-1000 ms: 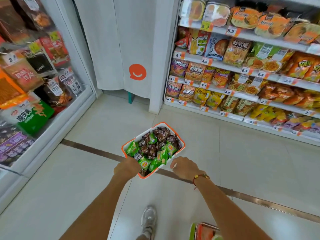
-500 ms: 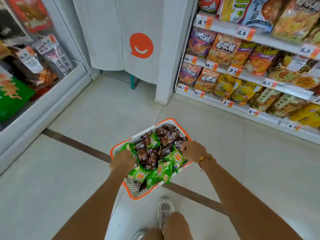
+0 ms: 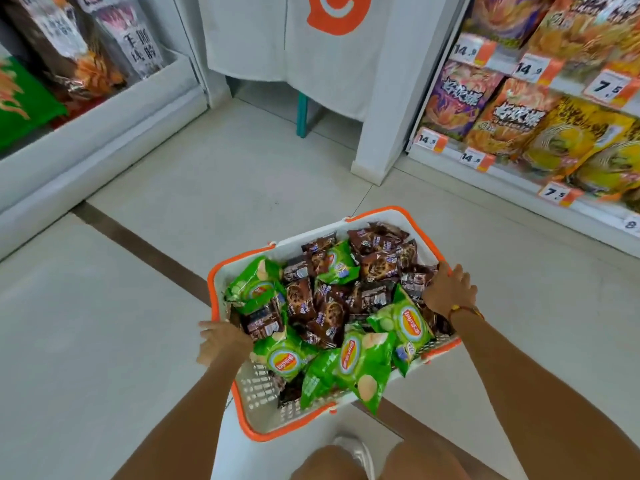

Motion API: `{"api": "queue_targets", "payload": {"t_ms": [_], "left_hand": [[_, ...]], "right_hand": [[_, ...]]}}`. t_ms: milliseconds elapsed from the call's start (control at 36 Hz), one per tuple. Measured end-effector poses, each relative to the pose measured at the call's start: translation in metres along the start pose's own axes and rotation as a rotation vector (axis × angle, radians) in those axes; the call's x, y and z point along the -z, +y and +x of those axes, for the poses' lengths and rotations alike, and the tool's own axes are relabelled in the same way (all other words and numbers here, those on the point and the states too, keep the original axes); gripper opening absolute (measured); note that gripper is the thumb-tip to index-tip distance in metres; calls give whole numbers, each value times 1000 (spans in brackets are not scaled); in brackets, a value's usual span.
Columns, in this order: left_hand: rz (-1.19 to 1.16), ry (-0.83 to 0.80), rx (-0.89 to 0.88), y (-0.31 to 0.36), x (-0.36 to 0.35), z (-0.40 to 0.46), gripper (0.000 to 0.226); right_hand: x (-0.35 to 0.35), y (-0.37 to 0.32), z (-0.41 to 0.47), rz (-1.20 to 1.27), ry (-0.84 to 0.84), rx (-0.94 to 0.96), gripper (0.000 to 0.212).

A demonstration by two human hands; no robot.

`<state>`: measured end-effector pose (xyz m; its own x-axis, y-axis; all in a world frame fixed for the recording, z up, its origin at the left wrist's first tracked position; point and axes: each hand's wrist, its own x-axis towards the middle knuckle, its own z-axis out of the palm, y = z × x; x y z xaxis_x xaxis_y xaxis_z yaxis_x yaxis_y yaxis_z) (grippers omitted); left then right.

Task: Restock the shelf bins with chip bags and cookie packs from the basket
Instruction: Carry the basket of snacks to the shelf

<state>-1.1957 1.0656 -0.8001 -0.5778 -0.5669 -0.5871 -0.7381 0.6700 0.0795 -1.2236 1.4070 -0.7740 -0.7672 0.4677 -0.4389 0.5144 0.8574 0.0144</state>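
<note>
A white basket with an orange rim [image 3: 388, 216] is low over the tiled floor in front of me, full of green chip bags [image 3: 360, 365] and brown cookie packs [image 3: 374, 261]. My left hand [image 3: 221, 341] grips the basket's left rim. My right hand [image 3: 448, 292] grips its right rim, a red and yellow bracelet on the wrist. One green bag hangs over the near rim.
Shelves of snack bags with orange price tags [image 3: 533, 133] run along the right. A white display unit with hanging packets [image 3: 104, 116] stands on the left. A white curtain with an orange logo [image 3: 325, 46] and a white pillar [image 3: 384, 109] are ahead. My knees and a shoe show at the bottom.
The basket has come closer and lower as I bend down toward the floor; both hands stay on its rims. The shelves now look nearer.
</note>
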Motion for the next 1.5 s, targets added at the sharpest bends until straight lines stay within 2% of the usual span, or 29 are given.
{"api": "queue_targets", "payload": {"t_ms": [139,250,389,472,528,583,611,667,722,806,944,1000,1056,1111,1194,1250,1361,1500], "left_hand": [[93,91,-75,-9,-5,11,31],[86,152,-79,-16,2,8,27],[-130,238,-68,-11,11,-3,20],[-291,330,-120,-4,20,-22,23],[-368,322,-200,8,24,-41,25],[-481,204,-315,25,27,-60,24],[-554,80,-378,36,28,-69,24],[-709,-286,-418,63,33,-88,23],[-810,-628,-322,88,42,-104,19],[-844,-835,-211,105,47,-110,28],[-782,-1142,-241,99,37,-94,31],[-711,-1197,-277,99,27,-90,28],[-636,-1173,-318,100,18,-89,21],[-606,-1158,-343,102,13,-91,12],[-621,-1173,-352,102,12,-92,16],[-625,-1191,-350,100,13,-91,20],[-612,-1164,-301,101,23,-102,21],[-540,-1083,-242,101,39,-128,28]], "right_hand": [[-18,3,29,188,-47,-158,80],[-21,9,39,250,-78,-185,68],[-1,15,26,222,109,-196,52],[25,13,11,217,193,-121,40],[43,8,0,300,182,-42,30],[56,2,-12,400,118,30,18],[61,-2,-18,432,65,59,15],[68,-12,-29,553,-91,113,19],[72,-26,-39,734,-297,158,27],[71,-45,-46,725,-463,213,26],[62,-73,-45,736,-642,246,32],[58,-85,-44,740,-637,261,26],[55,-94,-42,776,-621,269,23],[55,-101,-44,864,-674,275,21],[59,-111,-46,995,-747,255,28],[60,-118,-49,1063,-719,208,31],[64,-124,-55,1033,-616,134,25],[73,-121,-69,996,-621,18,20]]}}
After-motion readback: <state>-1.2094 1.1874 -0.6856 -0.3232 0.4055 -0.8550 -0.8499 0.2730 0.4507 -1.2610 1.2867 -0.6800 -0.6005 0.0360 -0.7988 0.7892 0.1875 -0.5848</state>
